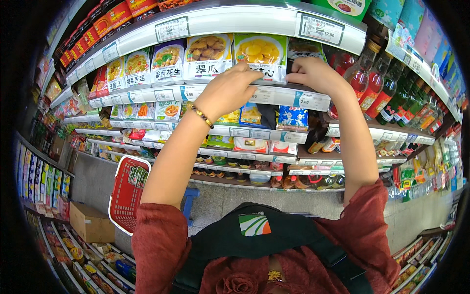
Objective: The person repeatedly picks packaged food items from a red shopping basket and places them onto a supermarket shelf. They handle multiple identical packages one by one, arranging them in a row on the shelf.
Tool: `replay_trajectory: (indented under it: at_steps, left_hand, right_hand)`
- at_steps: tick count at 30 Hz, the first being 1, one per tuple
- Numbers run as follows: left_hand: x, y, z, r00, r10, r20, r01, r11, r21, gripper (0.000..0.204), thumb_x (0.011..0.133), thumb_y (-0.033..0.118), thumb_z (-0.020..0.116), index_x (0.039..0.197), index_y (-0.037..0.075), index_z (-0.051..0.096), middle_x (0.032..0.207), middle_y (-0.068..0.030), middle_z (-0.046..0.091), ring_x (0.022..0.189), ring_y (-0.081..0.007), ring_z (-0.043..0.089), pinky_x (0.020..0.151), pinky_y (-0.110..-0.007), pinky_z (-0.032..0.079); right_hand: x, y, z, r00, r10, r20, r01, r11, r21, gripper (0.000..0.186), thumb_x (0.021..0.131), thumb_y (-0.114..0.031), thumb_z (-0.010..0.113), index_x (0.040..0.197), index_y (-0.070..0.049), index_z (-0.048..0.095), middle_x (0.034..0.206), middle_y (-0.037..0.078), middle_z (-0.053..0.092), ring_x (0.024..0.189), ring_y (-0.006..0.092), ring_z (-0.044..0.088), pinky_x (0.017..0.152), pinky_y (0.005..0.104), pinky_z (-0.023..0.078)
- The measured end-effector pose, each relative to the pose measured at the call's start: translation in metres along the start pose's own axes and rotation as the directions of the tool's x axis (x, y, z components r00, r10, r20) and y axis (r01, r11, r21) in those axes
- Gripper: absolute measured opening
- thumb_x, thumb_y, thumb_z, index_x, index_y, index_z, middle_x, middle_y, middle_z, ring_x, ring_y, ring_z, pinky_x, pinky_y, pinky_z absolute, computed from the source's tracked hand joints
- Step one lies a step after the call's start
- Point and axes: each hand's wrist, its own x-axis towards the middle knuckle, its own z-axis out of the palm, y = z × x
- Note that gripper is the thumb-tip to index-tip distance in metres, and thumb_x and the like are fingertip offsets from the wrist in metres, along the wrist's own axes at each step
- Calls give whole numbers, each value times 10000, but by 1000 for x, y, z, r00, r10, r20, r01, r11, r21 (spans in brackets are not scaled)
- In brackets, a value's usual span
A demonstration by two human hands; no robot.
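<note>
My left hand (230,88) reaches up to a shelf of pickle packets, a beaded bracelet on its wrist. Its bent fingers and thumb are closed at the lower left part of a green-edged food packet (260,49) with yellow slices pictured on it. On the packet's right side is my right hand (316,76), fingers curled and thumb tip at the packet's edge; some fingertips are hidden. The packet stands upright in its row. Left of it stands a yellow pickle packet (208,51), then a purple-edged packet (168,61). A dark packet (304,49) sits behind my right hand.
A price rail (171,93) runs along the shelf front. Glass bottles (372,78) stand close to my right forearm. Lower shelves hold more packets, including a blue bag (293,117). A red basket (128,196) with some green packets and a cardboard box (92,223) are at lower left.
</note>
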Motion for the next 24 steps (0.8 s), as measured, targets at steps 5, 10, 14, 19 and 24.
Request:
replay_trajectory:
  at_steps: [5,10,14,19,24]
  left_hand:
    - [-82,8,-28,853,-155,-498,88,984,-155,183,737,41,547,914,15,584,775,-113,550,729,-243,550,655,-305,436]
    - [-234,-22,43,534,-819,-211,375,453,-809,120,789,20,501,870,-5,587,725,-5,560,605,-57,483,541,-207,401]
    - [-342,-22,86,219,-975,42,531,83,-844,117,782,58,515,845,-8,588,655,8,538,541,-49,467,482,-204,399]
    - [-409,-60,93,-7,-1000,-21,502,14,-865,96,785,64,529,805,-10,587,595,5,522,496,-62,465,448,-203,388]
    - [-490,-160,79,-269,-940,-210,612,2,-791,122,743,73,562,799,-20,618,622,-78,598,524,-105,541,493,-254,437]
  right_hand:
    - [-70,-40,25,855,-81,-513,321,859,398,116,749,-113,586,780,-1,576,715,94,594,635,166,568,561,276,441]
    - [-91,-71,157,933,-313,177,106,710,696,120,766,-113,575,826,-9,578,726,68,584,651,142,545,610,263,432]
    - [-85,-99,273,765,-385,517,-72,746,662,107,757,-106,578,807,-11,571,675,72,568,613,120,522,576,258,422]
    - [-46,-185,347,578,-569,584,-15,708,706,98,763,-112,554,757,-14,557,586,45,553,526,105,531,505,249,417]
    - [20,-299,424,581,-584,567,-33,679,734,78,760,-91,550,739,-16,552,582,41,544,514,108,530,492,255,420]
